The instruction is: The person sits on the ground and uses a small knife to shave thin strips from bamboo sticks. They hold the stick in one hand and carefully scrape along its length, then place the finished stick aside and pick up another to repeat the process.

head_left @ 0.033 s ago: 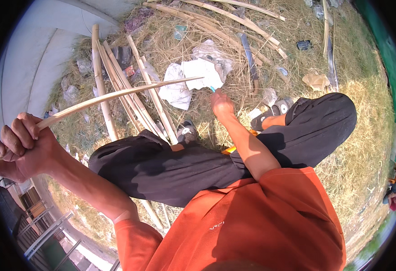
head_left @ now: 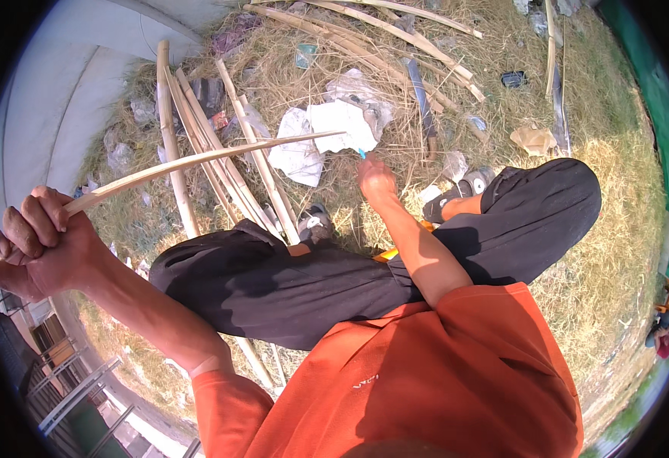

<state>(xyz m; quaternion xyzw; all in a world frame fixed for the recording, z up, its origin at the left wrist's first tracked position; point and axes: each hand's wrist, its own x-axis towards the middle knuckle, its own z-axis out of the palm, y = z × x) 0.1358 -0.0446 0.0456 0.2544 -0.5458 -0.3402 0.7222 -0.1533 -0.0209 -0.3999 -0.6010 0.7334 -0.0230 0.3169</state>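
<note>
My left hand [head_left: 40, 244], raised at the far left, is closed around one end of a long pale bamboo strip [head_left: 204, 157]. The strip slants up to the right and tapers to a thin tip above a white sheet [head_left: 342, 122]. My right hand [head_left: 377, 180] is a closed fist out in front of my knees. From it pokes the small blue end of a slim object [head_left: 362, 153]; the fingers hide the rest, so its kind cannot be told. Next to the white sheet lies a crumpled white bag [head_left: 298, 149].
Several bamboo poles and strips [head_left: 168, 130] lie on dry grass ahead of my left leg, with more strips [head_left: 395, 34] at the far side. A long dark blade-like piece [head_left: 423, 99] lies beyond my right hand. A pale wall [head_left: 37, 107] stands left, a green barrier [head_left: 647, 69] right.
</note>
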